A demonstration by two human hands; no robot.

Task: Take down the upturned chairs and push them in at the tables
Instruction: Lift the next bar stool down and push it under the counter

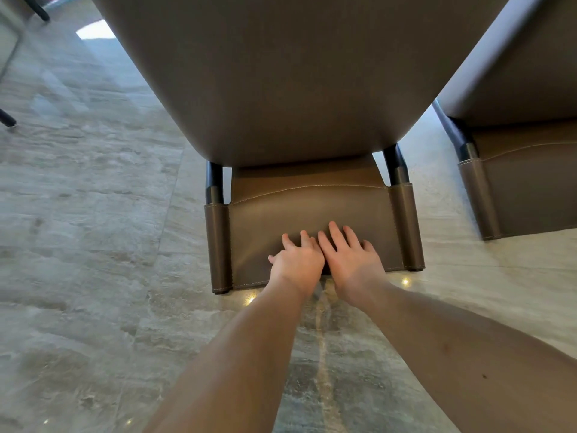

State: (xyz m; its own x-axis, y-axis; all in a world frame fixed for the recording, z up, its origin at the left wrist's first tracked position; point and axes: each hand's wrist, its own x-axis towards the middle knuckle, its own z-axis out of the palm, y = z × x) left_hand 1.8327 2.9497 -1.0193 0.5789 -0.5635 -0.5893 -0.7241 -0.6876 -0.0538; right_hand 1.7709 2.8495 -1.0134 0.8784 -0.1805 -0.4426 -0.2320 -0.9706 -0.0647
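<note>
A brown leather chair [299, 89] fills the upper middle of the head view, its wide seat shell above and its backrest panel [312, 207] below, stretched between two dark posts. My left hand [296, 260] and my right hand [349, 260] lie flat side by side on the lower middle of that panel, fingers spread and pointing away from me. Neither hand wraps around the panel; the left thumb sticks out to the side. A second chair of the same kind [524, 182] stands close on the right, partly cut off by the frame.
Glossy grey marble floor [93, 245] spreads to the left and below my arms. Black furniture legs [34, 7] show at the far top left, and another leg tip [7, 120] at the left edge. A narrow gap separates the two chairs.
</note>
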